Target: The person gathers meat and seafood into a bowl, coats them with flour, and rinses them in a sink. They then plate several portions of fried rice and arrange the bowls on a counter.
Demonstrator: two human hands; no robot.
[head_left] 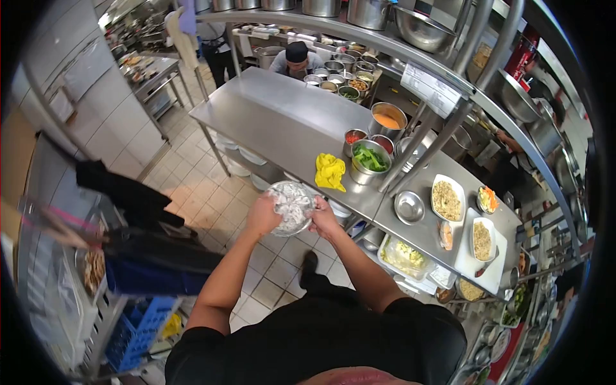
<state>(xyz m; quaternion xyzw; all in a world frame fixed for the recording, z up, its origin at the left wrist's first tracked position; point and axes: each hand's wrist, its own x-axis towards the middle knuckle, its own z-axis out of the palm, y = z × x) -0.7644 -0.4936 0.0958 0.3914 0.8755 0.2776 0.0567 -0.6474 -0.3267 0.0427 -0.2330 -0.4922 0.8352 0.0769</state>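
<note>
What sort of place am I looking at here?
Probably a commercial kitchen, perhaps a restaurant's: there's a long steel counter, large metal pots lined up on a shelf, and a metal container of leafy greens.

No legible text, white sheet [431, 90] on rack [431, 142], print seemingly too small

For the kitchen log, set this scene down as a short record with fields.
Left hand: at the left side of the bowl
Right hand: grasping the bowl's right side
Contents: white-coated pieces, type unclear
Counter: yellow cloth, green leaves in a pot, small metal bowl
Beyond counter: person in a dark cap
</note>
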